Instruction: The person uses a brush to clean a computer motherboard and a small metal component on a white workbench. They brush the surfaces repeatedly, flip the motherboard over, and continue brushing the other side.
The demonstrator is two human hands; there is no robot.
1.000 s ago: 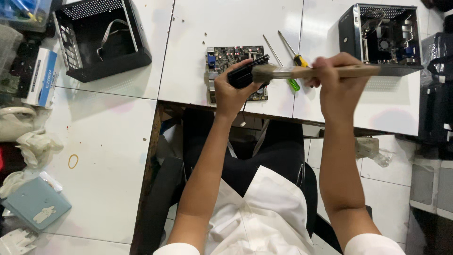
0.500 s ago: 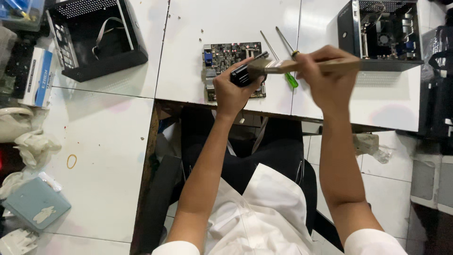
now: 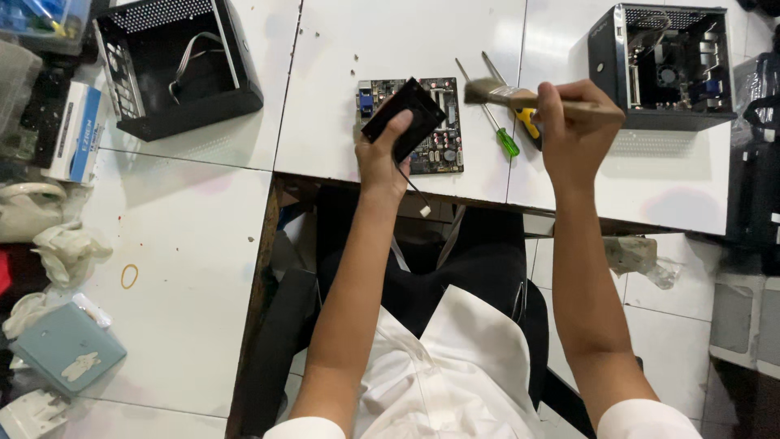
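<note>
The left hand [image 3: 382, 158] grips a small black fan [image 3: 404, 119] by its lower edge, tilted up above the circuit board [image 3: 443, 146] on the white tabletop [image 3: 390, 49]. It looks light and rigid, with a thin wire dangling below, so the frame seems the safe place to hold. The right hand [image 3: 575, 122] is closed round a paintbrush [image 3: 496, 93]; its long axis runs level, bristles pointing left toward the fan. Two screwdrivers [image 3: 508, 142] lie just beside the board.
</note>
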